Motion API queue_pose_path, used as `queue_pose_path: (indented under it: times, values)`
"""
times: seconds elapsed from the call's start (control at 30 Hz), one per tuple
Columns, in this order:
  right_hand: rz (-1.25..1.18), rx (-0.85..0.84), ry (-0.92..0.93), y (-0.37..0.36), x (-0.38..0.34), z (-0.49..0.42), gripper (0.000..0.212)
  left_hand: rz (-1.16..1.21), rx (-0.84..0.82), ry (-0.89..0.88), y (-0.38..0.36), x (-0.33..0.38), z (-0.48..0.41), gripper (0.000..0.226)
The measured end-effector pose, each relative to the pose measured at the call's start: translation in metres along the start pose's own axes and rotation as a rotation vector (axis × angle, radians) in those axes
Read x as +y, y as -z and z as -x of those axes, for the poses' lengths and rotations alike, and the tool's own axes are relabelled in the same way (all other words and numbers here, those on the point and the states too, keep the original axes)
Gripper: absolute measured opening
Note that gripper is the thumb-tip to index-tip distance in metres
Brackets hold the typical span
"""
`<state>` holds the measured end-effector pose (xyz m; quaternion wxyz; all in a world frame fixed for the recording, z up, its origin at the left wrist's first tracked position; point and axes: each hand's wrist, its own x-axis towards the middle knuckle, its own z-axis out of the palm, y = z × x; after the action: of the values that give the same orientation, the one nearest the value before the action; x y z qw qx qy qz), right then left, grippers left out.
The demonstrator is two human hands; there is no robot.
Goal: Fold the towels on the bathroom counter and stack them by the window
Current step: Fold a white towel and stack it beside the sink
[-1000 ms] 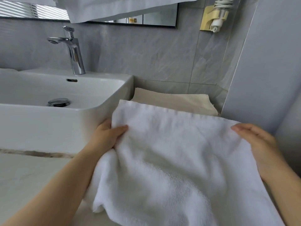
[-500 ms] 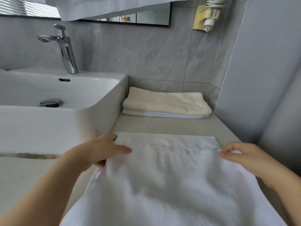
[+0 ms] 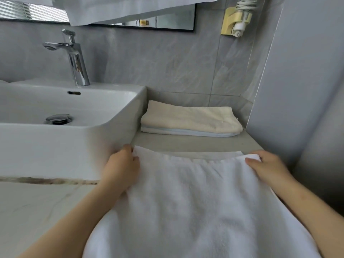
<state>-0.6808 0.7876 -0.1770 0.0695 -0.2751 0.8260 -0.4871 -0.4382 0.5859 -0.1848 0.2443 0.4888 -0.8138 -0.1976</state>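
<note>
Two folded towels point(image 3: 189, 120) lie stacked beyond the hands; left hand point(image 3: 121, 169) and right hand point(image 3: 269, 169) grip the white towel point(image 3: 195, 205) by its corners, seemingly mid-fold.

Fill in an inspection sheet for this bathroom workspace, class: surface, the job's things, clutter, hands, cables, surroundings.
Surface: pale stone counter, with a bare strip showing between the towels.
Job's things: white towel spread on the near counter; cream towel folded, lying on a folded pale blue towel by the back wall.
Clutter: nothing seen.
Hands: left hand grips the white towel's far left corner; right hand pinches its far right corner.
Cables: coiled white cord above a yellow holder on the wall.
Surroundings: white sink and chrome faucet at left; mirror above, partly covered by a hanging white cloth; grey tiled wall.
</note>
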Motion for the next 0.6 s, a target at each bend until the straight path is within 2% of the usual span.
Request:
queue_pose_path:
  times: [0.2, 0.27, 0.33, 0.47, 0.6]
  values:
    - [0.07, 0.048, 0.03, -0.003, 0.013, -0.003, 0.014, -0.166, -0.011, -0.064, -0.003, 0.002, -0.002, 0.023]
    - [0.093, 0.027, 0.019, -0.002, 0.012, -0.003, 0.012, -0.193, -0.031, -0.076, -0.002, 0.0, -0.003, 0.021]
    - [0.119, -0.03, -0.014, 0.004, 0.012, -0.003, 0.008, -0.201, -0.053, -0.089, 0.0, -0.001, -0.003, 0.031]
    - [0.161, -0.11, 0.035, 0.019, 0.009, 0.001, 0.009, -0.09, -0.017, -0.117, 0.001, 0.0, 0.003, 0.034]
    - [-0.067, 0.032, 0.134, 0.026, -0.008, -0.003, 0.009, 0.095, 0.074, -0.166, -0.005, 0.004, 0.001, 0.017]
